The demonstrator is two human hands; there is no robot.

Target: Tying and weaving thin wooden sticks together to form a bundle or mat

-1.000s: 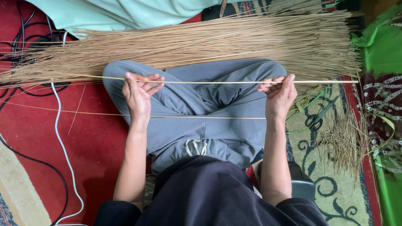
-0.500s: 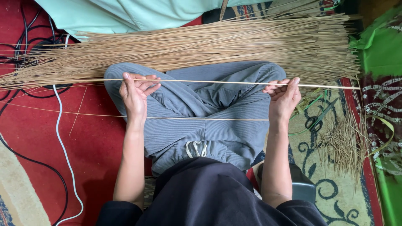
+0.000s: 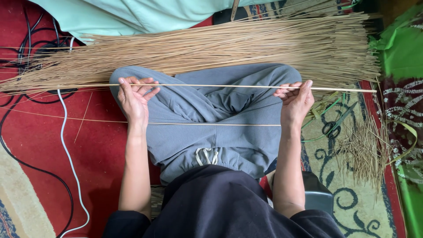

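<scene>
I sit cross-legged in grey trousers on a carpet. A long thin tan stick [image 3: 220, 86] runs level above my knees. My left hand [image 3: 134, 99] pinches it near its left part, and my right hand [image 3: 296, 102] pinches it near its right part. A second thin stick [image 3: 211, 124] lies across my lap, below both hands. Just beyond my knees lies a big pile of the same long tan sticks [image 3: 211, 50], spread from left to right.
Black-handled scissors [image 3: 334, 124] lie on the patterned carpet right of my right hand, beside a heap of short stick cuttings [image 3: 363, 152]. Black and white cables [image 3: 66, 145] curl over the red carpet at left. Green cloth [image 3: 401, 53] lies at far right, pale green fabric [image 3: 132, 15] beyond the pile.
Both hands hold the same stick as before; they have hardly shifted, and the stick stays level.
</scene>
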